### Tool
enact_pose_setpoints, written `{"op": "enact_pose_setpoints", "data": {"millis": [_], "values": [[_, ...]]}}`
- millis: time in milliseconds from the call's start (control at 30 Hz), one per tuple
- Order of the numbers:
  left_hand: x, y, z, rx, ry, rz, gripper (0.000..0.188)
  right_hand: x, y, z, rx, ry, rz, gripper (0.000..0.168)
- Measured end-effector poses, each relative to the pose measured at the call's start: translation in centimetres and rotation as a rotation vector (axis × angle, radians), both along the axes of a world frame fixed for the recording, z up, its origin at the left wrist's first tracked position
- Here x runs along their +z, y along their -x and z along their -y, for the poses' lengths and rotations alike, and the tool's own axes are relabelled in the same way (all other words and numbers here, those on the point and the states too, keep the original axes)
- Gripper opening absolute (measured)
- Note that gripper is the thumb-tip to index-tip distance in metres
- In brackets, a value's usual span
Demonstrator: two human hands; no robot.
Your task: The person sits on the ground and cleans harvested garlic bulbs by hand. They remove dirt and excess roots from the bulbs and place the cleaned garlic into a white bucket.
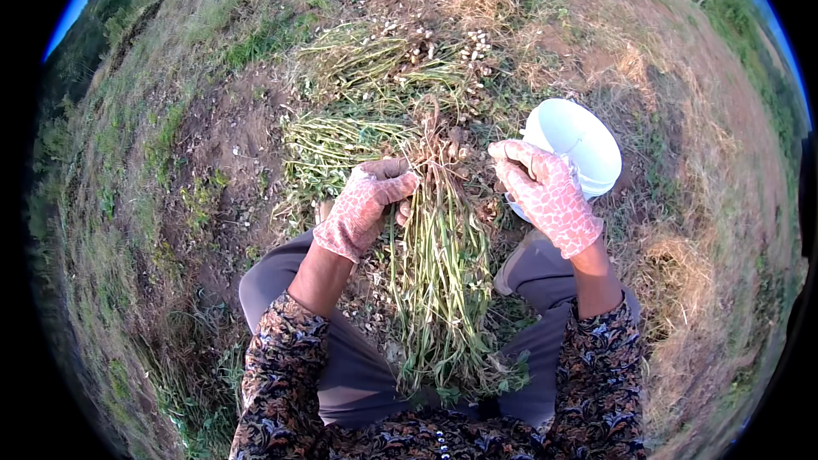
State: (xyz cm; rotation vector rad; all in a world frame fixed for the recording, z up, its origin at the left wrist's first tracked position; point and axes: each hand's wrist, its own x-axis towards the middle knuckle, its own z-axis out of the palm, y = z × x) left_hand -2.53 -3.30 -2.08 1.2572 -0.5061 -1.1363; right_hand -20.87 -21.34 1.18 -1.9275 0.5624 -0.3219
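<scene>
Between my knees lies a bundle of pulled peanut plants [441, 249], roots and a few pods away from me, leafy ends towards my lap. My left hand [374, 204], in a pink patterned glove, has thumb and fingers closed at the left edge of the bundle, just below the roots. To the right, my gloved right hand [543, 188] is raised with curled fingers, apart from the roots and in front of the bucket's near side; whether a pod is between its fingertips cannot be told. The white plastic bucket [591, 147] is tilted, its mouth facing up and right.
Beyond the roots lies a heap of peanut plants [364, 61] with pale peanut pods [476, 45] at its right. More cut stems [339, 144] lie left of the roots. Dry grass [677, 275] is at the right, bare soil [223, 134] at the left.
</scene>
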Motion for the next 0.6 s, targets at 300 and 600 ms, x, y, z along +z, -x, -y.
{"op": "enact_pose_setpoints", "data": {"millis": [300, 600], "values": [[0.2, 0.4, -0.5, -0.067, 0.014, 0.036, 0.034, -2.0, -2.1, -3.8, 0.017, 0.534, 0.350, 0.039], [3.0, 1.0, 0.3, -0.363, -0.049, 0.269, 0.062, -0.4, -1.9, -4.3, 0.051, 0.586, 0.353, 0.024]]}}
